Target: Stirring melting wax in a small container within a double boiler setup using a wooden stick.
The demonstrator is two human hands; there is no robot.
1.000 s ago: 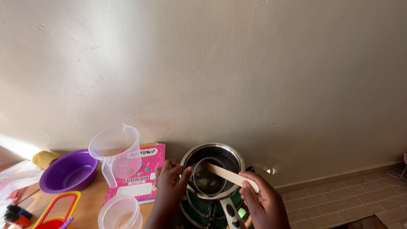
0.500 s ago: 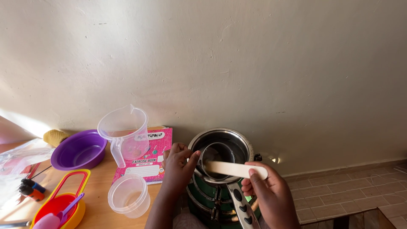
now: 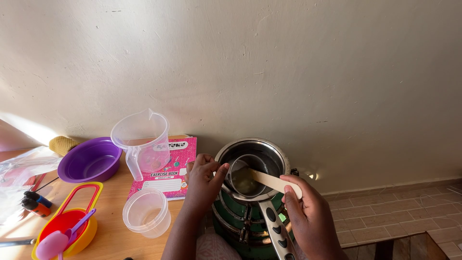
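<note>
Wall: we are facing plaster behind a wooden table [image 3: 113, 231].
Hands: our left hand [image 3: 204, 180] is pinching the small pot [image 3: 245, 177]; right hand [image 3: 308, 212] is gripping the wooden stick [image 3: 274, 182].
Left: jug [image 3: 142, 142], pink book [image 3: 166, 171], plastic cup [image 3: 145, 212].

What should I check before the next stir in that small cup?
1. Left hand steadies the small cup at its rim: ok.
2. Right hand grips the wooden stick: ok.
3. Stick tip inside the cup: ok.
4. Cup sits inside the steel pot: ok.
5. Pot handle points toward the person, near the right wrist: not ok.
6. Burner lit: cannot tell.
</note>
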